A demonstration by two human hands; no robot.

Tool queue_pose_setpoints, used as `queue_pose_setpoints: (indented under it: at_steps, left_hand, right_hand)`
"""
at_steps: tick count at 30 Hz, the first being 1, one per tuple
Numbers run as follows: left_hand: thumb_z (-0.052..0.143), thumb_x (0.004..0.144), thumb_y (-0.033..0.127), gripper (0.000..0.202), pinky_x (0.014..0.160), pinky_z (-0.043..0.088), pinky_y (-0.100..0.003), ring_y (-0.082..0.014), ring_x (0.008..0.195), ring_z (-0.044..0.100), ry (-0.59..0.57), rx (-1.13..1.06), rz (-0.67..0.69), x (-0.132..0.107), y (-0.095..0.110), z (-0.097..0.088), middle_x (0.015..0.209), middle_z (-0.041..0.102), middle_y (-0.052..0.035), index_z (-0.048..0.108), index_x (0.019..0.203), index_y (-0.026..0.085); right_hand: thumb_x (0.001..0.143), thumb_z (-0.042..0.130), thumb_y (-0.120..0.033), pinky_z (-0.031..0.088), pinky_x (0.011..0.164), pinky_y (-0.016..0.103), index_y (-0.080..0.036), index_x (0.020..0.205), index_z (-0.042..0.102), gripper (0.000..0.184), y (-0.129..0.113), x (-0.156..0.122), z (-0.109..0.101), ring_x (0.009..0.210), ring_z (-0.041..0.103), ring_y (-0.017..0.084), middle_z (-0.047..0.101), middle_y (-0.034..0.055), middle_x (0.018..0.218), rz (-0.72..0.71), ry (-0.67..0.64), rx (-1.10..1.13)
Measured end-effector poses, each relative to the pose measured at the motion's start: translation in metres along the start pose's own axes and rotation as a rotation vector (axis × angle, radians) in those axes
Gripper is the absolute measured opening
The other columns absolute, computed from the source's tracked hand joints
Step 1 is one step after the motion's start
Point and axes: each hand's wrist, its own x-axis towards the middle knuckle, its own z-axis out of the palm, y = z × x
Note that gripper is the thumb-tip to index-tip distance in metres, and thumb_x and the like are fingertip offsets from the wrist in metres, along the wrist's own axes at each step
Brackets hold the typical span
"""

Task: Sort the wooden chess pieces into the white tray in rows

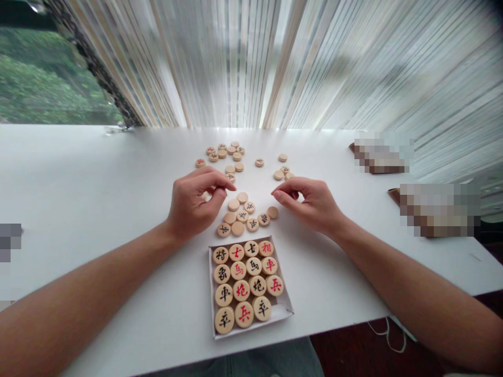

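Observation:
A shallow white box [283, 310] near the table's front edge holds several round wooden Chinese chess pieces [243, 283] with red and black characters. Beyond it lies a loose cluster of pieces [243, 215], some face down. My left hand [194, 203] hovers just left of that cluster, fingers curled in a pinch; a piece partly shows under the fingertips, but whether it is gripped is unclear. On the right of the cluster my right hand [310, 203] also has curled fingers, thumb against fingertips, its contents hidden.
More pieces lie scattered farther back [226, 154] and at the middle right [283, 172] on the white table [98, 199]. Two blurred brown objects [383, 154] [436, 209] sit at the right. A striped curtain and a window stand behind.

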Motion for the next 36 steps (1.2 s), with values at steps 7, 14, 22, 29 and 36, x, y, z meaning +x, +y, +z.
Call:
queue_pose_setpoints:
  at_steps: [7,14,22,29,36]
  left_hand:
    - [0.058,0.084,0.006,0.023,0.062,0.057,-0.026,-0.0150,0.072,0.071,0.011,-0.013,-0.010,-0.0010,-0.0020,0.0015,0.082,0.077,-0.0035,0.078,0.082,0.017]
    - [0.061,0.092,0.011,0.017,0.063,0.058,-0.025,-0.0154,0.076,0.076,0.018,-0.068,-0.108,-0.0035,-0.0031,0.0035,0.087,0.080,-0.0046,0.077,0.097,0.015]
    - [0.059,0.096,0.014,0.018,0.063,0.058,-0.024,-0.0151,0.078,0.077,0.015,-0.104,-0.116,-0.0055,-0.0038,0.0036,0.088,0.080,-0.0045,0.077,0.100,0.015]
    - [0.059,0.095,0.014,0.018,0.063,0.059,-0.024,-0.0149,0.076,0.077,0.017,-0.098,-0.124,-0.0040,-0.0015,0.0039,0.086,0.080,-0.0046,0.077,0.098,0.015]
    - [0.059,0.094,0.014,0.018,0.061,0.058,-0.023,-0.0142,0.071,0.077,0.003,-0.099,-0.142,-0.0038,-0.0002,0.0036,0.080,0.079,-0.0033,0.077,0.097,0.015]
  right_hand:
    - [0.091,0.068,-0.029,0.042,0.058,0.029,-0.018,0.077,0.076,0.020,0.0011,0.0002,-0.0001,0.061,0.053,0.014,0.073,0.0035,0.072,0.016,0.013,-0.006]
    - [0.093,0.068,-0.030,0.043,0.059,0.029,-0.018,0.080,0.077,0.020,0.0006,-0.0012,-0.0006,0.062,0.054,0.015,0.073,0.0032,0.071,0.019,-0.002,-0.016]
    - [0.093,0.067,-0.029,0.043,0.058,0.029,-0.016,0.079,0.077,0.021,-0.0014,-0.0013,-0.0009,0.061,0.053,0.014,0.072,0.0034,0.070,0.015,-0.007,-0.028]
    - [0.093,0.067,-0.030,0.044,0.060,0.029,-0.017,0.081,0.078,0.022,-0.0014,-0.0013,-0.0009,0.062,0.055,0.015,0.075,0.0043,0.073,0.009,-0.016,-0.037]
    - [0.093,0.068,-0.029,0.043,0.059,0.029,-0.018,0.080,0.078,0.020,-0.0030,-0.0019,-0.0009,0.061,0.054,0.015,0.073,0.0031,0.070,0.005,-0.024,-0.043]
